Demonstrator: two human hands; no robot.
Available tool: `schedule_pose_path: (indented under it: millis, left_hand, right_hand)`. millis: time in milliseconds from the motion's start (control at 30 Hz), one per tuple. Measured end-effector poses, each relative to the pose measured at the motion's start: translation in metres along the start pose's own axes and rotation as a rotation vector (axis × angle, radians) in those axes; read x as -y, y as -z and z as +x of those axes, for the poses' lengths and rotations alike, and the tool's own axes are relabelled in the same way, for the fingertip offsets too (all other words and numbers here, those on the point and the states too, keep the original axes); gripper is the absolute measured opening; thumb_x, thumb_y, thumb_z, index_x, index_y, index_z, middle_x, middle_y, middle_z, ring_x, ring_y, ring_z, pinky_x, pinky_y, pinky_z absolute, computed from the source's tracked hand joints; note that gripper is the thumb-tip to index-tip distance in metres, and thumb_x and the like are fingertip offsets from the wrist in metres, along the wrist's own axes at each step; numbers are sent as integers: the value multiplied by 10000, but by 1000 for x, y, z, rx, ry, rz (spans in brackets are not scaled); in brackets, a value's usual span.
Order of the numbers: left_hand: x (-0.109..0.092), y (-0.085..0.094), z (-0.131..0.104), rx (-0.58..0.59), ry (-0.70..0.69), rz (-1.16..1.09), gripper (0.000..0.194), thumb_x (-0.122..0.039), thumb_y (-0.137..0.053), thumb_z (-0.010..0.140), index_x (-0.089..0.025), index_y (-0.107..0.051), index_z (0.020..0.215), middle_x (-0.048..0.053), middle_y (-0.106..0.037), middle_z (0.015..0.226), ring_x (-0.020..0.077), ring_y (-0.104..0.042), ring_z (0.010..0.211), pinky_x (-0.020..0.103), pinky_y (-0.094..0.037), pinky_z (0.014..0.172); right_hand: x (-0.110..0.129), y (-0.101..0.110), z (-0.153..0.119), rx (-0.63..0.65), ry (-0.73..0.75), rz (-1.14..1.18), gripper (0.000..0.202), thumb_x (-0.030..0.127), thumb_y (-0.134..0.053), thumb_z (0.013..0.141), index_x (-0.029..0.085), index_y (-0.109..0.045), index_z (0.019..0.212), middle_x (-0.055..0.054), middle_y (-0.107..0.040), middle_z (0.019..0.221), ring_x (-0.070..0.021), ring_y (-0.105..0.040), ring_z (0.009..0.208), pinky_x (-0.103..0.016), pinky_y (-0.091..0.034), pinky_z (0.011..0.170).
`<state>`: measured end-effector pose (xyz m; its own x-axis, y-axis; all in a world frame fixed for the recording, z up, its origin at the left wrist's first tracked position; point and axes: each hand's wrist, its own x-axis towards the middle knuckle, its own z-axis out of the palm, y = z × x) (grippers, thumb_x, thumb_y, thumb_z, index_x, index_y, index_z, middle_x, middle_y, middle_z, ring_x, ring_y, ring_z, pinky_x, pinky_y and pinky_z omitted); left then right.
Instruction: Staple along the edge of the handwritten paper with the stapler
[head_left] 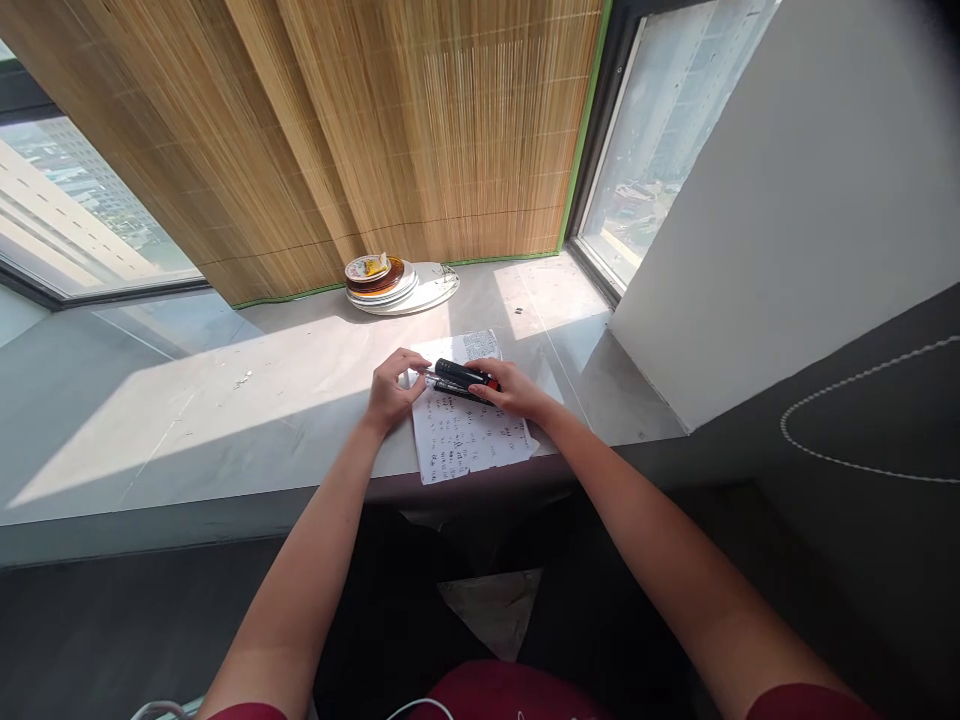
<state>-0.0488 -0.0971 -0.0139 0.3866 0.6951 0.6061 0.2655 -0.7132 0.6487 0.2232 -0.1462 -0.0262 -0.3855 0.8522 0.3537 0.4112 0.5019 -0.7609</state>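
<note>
A sheet of paper [450, 445] with handwriting and a printed block near its top lies on the windowsill under both hands. My right hand [508, 388] is closed round a bundle of dark pens, among them a thick black marker [453, 371] with its end pointing left. A bit of red shows near the fingers. Thumb and forefinger of my left hand [393, 390] pinch the thin tip of a slim pen [431, 376] at the left end of the bundle. My fingers partly cover the pens, and their exact number is hidden.
Behind the paper, a stack of plates [382, 290] stands by the bamboo blind [450, 130]. Small crumbs [244, 379] and dark bits [518, 310] lie on the sill [300, 400]. A white wall [765, 200] rises at right, with a beaded cord [825, 400] in front.
</note>
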Motion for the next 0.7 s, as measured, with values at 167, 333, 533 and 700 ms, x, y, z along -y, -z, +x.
schedule_pose_path:
  millis: [167, 333, 533, 700]
  left_hand:
    - [0, 0, 0, 20, 28, -4, 133, -204, -716, 899, -242, -784, 1007, 55, -736, 1022, 234, -706, 964, 427, -606, 869]
    - [3, 0, -1, 31, 35, 15, 156, -277, -727, 945, -246, -795, 1082, 57, -765, 1031, 221, -710, 910, 429, -596, 877]
    - [10, 1, -1, 0, 58, 45, 183, -346, -696, 991, -264, -798, 1118, 62, -784, 1049, 241, -714, 948, 418, -575, 830]
    - [15, 1, 1, 50, 71, 147, 127, -312, -671, 1004, -260, -781, 1038, 55, -747, 989, 252, -668, 945, 421, -529, 844]
  right_hand:
    - [-2, -1, 0, -10, 12, 1, 411, 439, -621, 1009, 224, -682, 1354, -126, -741, 1278, -316, -687, 1138, -471, -548, 959]
    - [-3, -1, 0, -8, 26, 8, 402, 432, -613, 1012, 234, -684, 1355, -126, -737, 1289, -320, -683, 1162, -478, -547, 981]
    - [-3, -1, 0, -4, 17, 9, 399, 421, -617, 1009, 240, -685, 1358, -120, -738, 1282, -314, -682, 1142, -484, -547, 981]
    - [-3, -1, 0, -5, 12, 17, 381, 414, -617, 1008, 238, -688, 1339, -121, -736, 1283, -315, -682, 1149, -488, -544, 993]
